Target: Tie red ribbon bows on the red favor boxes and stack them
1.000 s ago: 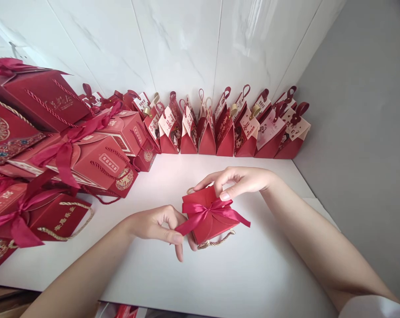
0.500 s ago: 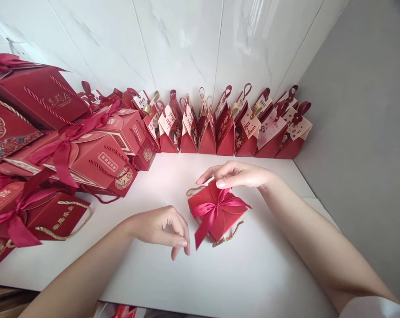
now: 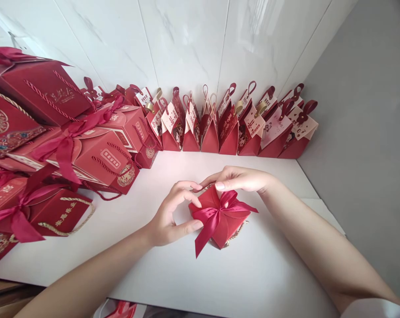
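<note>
Left hand [image 3: 167, 223] spread at the red box's [image 3: 227, 226] left side, right hand [image 3: 244, 180] pinching its far edge: snagging the ribbon [image 3: 219, 213] (dangling tail!) might loosen it!

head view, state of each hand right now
Left hand: open, curved beside the red box.
Right hand: at its far corner; grip cannot be told.

far corner of sm. red box [image 3: 233, 223] hid by R hand [image 3: 241, 180], top L box [image 3: 37, 77] cut at edge, back bags [image 3: 267, 105] part hid, sleeve [image 3: 370, 308] cut at btm
</note>
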Tool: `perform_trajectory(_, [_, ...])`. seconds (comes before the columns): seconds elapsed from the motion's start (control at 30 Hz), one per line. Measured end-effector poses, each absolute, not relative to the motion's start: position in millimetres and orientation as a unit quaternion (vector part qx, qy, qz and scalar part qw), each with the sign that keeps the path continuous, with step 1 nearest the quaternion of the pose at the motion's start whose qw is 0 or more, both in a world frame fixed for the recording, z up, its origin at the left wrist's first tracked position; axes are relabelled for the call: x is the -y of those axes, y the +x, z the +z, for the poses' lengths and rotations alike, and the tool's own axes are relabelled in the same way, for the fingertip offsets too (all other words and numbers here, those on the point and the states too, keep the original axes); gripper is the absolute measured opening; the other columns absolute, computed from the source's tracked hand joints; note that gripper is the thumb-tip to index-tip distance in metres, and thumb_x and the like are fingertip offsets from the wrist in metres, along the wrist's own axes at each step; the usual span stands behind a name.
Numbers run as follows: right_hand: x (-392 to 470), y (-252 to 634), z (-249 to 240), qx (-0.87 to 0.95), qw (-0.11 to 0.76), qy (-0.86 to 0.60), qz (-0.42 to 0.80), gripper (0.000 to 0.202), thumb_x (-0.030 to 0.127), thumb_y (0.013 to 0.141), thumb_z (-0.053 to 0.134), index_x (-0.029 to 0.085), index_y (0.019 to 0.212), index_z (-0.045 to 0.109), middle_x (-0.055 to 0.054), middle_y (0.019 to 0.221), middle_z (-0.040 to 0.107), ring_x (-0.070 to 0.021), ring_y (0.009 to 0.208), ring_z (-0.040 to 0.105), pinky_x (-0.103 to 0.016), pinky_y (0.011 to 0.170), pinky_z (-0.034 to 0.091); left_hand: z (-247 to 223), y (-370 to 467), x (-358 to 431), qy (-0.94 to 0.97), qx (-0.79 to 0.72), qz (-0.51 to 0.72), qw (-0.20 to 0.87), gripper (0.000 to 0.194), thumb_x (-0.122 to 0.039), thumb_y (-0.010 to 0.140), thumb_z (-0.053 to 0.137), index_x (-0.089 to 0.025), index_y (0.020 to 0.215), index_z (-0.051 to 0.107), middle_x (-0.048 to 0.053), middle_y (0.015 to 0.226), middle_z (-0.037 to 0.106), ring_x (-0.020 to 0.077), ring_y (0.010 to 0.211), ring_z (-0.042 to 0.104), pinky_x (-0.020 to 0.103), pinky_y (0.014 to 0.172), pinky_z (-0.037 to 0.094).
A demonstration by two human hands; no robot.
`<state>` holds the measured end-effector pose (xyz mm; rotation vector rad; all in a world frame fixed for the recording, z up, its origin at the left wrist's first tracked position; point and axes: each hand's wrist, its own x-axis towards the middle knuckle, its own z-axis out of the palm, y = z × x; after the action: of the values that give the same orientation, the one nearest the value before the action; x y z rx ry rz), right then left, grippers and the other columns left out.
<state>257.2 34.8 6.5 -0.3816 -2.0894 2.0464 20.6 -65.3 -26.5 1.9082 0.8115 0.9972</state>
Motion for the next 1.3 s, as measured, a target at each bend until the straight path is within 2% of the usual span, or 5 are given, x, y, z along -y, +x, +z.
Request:
perform_trajectory(0.33, [-24, 246, 11, 0.715, 0.177, -0.133, 0.663, 0.027, 0.034, 0.089, 0.066, 0.014, 0.070, 0.069, -0.010, 0.133, 0.059, -0.0236, 0.120, 0.056, -0.034, 0.098, 0.042, -22, 6, 53, 0.698, -0.297, 0.420, 0.498, 0.023, -0.034, 0.089, 0.060, -0.019, 0.072, 0.061, 0.009, 0.127, 0.051, 0.0271, 0.133, 0.039, 0.044, 0.115, 0.025])
perform_trajectory(0.5, [-20, 246, 16, 0.718, 0.251, -0.265, 0.593, 0.026, 0.042, 0.088, 0.065, 0.019, 0.099, 0.062, -0.006, 0.116, 0.064, -0.0209, 0.110, 0.057, -0.036, 0.093, 0.044, -18, -7, 41, 0.671, -0.328, 0.432, 0.506, 0.031, -0.037, 0.088, 0.059, -0.017, 0.064, 0.056, 0.011, 0.131, 0.052, 0.0292, 0.138, 0.032, 0.043, 0.116, 0.023])
perform_trajectory(0.83, [-8, 272, 51, 0.798, -0.073, -0.273, 0.532, 0.033, 0.048, 0.089, 0.059, 0.019, 0.095, 0.074, -0.005, 0.094, 0.074, -0.0210, 0.088, 0.065, -0.028, 0.076, 0.046, -23, -11, 33, 0.674, -0.303, 0.372, 0.562, 0.043, -0.034, 0.090, 0.058, -0.015, 0.050, 0.056, 0.009, 0.132, 0.056, 0.0309, 0.139, 0.034, 0.044, 0.117, 0.024])
perform_trajectory(1.13, [-2, 257, 41, 0.711, -0.063, -0.309, 0.629, 0.040, 0.054, 0.069, 0.079, 0.015, 0.077, 0.075, -0.004, 0.071, 0.070, -0.0160, 0.066, 0.061, -0.025, 0.060, 0.045, -23, -10, 35, 0.663, -0.298, 0.376, 0.574, 0.043, -0.032, 0.091, 0.056, -0.016, 0.051, 0.059, 0.009, 0.128, 0.059, 0.0298, 0.133, 0.042, 0.043, 0.116, 0.025])
perform_trajectory(1.3, [-3, 260, 36, 0.740, -0.060, -0.252, 0.621, 0.030, 0.042, 0.077, 0.075, 0.013, 0.080, 0.073, -0.003, 0.074, 0.068, -0.0129, 0.066, 0.057, -0.024, 0.062, 0.043, -21, -9, 35, 0.669, -0.298, 0.378, 0.566, 0.044, -0.031, 0.090, 0.057, -0.016, 0.049, 0.056, 0.009, 0.127, 0.059, 0.0295, 0.133, 0.042, 0.041, 0.114, 0.029])
